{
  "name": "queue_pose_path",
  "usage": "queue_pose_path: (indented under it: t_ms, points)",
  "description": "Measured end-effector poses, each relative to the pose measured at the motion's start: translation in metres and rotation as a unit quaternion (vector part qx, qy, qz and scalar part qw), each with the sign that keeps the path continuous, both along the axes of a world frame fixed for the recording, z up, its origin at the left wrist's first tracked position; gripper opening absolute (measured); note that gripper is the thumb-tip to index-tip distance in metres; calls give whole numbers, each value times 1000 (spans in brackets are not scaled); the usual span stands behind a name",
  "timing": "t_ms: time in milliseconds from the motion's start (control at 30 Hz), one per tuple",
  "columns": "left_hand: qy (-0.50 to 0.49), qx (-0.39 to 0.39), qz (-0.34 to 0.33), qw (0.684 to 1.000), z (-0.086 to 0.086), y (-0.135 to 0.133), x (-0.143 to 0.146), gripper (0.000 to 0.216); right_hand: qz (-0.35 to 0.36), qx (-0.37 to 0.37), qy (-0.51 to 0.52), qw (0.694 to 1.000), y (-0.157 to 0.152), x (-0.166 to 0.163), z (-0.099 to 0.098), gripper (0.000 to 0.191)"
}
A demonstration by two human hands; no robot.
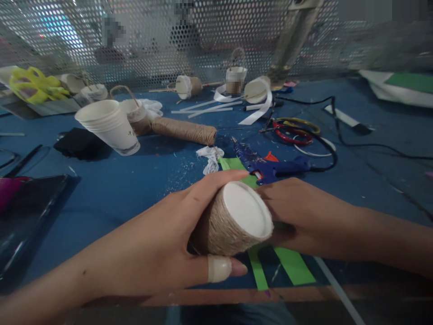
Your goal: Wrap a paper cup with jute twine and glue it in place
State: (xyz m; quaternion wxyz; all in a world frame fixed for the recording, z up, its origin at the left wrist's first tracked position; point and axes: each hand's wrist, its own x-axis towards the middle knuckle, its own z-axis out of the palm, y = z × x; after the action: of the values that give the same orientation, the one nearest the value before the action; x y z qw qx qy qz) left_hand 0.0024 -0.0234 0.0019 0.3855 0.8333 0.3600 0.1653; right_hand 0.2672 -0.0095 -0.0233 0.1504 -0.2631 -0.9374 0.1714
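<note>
A paper cup wrapped in brown twine lies tilted in my left hand, its white base facing up and right. The fingers and thumb of this hand curl around the twine, and a pale bandage circles the thumb. Against the cup's right side, my right hand is curled. Its fingertips, and whatever they hold, are hidden behind the cup. Just beyond my hands rests a blue glue gun. Green paper strips lie beneath them.
Stacked white paper cups lean at left beside a twine roll. Small twine-wrapped cup baskets, white sticks and ribbon lie farther back. Coiled wires and a black cable occupy the right. A perforated metal panel closes the back.
</note>
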Motion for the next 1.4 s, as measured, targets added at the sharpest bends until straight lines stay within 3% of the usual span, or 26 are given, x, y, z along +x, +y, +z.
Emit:
queue_pose_path:
  t_ms: [1033, 1400]
  points:
    - [-11, -39, -7, 999, 1, -1, 1, 83, -4, -44, -33, 998, 1, 2, -1, 9]
    - [-21, -19, -9, 1000, 1, -1, 2, 85, 12, -65, -38, 997, 0, 1, 2, 5]
